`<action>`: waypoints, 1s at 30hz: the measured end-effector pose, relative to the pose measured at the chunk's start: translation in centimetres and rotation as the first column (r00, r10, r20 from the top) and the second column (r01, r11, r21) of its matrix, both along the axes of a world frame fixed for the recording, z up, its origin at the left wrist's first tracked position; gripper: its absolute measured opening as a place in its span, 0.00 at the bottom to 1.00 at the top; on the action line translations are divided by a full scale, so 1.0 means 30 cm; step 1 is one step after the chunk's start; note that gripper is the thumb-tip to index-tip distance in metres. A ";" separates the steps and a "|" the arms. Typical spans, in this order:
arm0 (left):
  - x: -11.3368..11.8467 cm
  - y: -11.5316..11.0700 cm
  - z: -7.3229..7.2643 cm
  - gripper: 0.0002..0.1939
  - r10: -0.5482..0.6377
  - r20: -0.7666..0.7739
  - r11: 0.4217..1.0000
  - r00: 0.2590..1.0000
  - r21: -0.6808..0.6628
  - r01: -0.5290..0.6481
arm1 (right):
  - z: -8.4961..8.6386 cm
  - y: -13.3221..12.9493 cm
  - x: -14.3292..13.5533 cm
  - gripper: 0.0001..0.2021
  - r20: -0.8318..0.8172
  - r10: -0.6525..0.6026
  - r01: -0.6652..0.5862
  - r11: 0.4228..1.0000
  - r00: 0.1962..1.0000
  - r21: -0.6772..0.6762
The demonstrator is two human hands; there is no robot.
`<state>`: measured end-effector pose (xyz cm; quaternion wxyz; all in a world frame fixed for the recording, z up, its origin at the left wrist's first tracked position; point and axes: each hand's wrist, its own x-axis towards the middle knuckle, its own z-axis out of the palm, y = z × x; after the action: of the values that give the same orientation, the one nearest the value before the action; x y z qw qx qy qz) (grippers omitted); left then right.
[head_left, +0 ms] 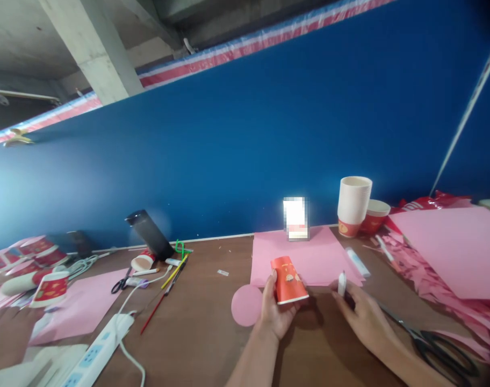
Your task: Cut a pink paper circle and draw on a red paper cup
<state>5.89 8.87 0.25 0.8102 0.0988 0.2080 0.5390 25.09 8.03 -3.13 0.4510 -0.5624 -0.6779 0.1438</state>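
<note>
My left hand [278, 314] is wrapped round a red paper cup [287, 280] with a printed pattern, tilted over the table's front part. In my right hand [360, 309] a small white tube [341, 283] points upward, gripped between thumb and fingers; its lower part is hidden. A round pink paper disc [246, 306] lies just left of my left hand. Beyond both hands are pink paper sheets [265, 263], with a whitish tube [358, 262] on their right edge. Black-handled scissors [442, 346] lie partly behind my right forearm.
Stacked white paper cups [354, 201] stand at the back right, near pink paper scraps [434, 285]. Leftward are a white power strip [98, 352] with cables, a leaning black phone [150, 234], brushes [164, 293] and another person's hand [7, 336] beside a red cup [51, 289].
</note>
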 end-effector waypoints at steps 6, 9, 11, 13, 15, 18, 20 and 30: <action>-0.001 0.002 -0.013 0.25 -0.004 0.028 0.999 1.000 0.035 0.003 | 0.001 0.003 0.002 0.10 -0.008 -0.017 0.017 1.000 1.000 0.014; 0.000 0.005 -0.015 0.26 0.008 0.032 0.999 0.999 0.032 -0.009 | -0.005 0.005 0.006 0.10 -0.017 -0.020 0.020 1.000 1.000 0.014; 0.001 0.006 -0.015 0.26 -0.003 0.039 0.999 0.999 0.037 0.001 | -0.011 0.007 0.009 0.11 -0.019 -0.024 0.024 1.000 1.000 0.014; 0.000 0.007 -0.015 0.26 -0.016 0.047 0.999 0.999 0.042 0.014 | -0.021 0.009 0.012 0.11 -0.015 -0.025 0.025 1.000 1.000 0.009; 0.000 0.007 -0.015 0.25 -0.023 0.055 0.999 0.998 0.044 0.020 | -0.030 0.010 0.015 0.11 -0.014 -0.016 0.016 1.000 1.000 -0.010; 0.000 0.005 -0.015 0.25 -0.024 0.058 0.999 0.998 0.045 0.021 | -0.035 0.011 0.016 0.12 -0.016 -0.012 0.011 0.999 1.000 -0.033; 0.000 0.004 -0.013 0.25 -0.023 0.063 0.999 0.998 0.050 0.019 | -0.030 0.010 0.014 0.12 -0.014 -0.015 0.014 1.000 1.000 -0.027; 0.000 0.007 -0.014 0.25 -0.015 0.035 1.000 0.999 0.020 0.014 | -0.004 0.000 0.011 0.11 0.005 -0.022 0.022 0.999 1.000 -0.029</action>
<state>5.87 9.08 -0.17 0.8166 0.0988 0.1876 0.5368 25.42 8.03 -3.25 0.4429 -0.5765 -0.6706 0.1474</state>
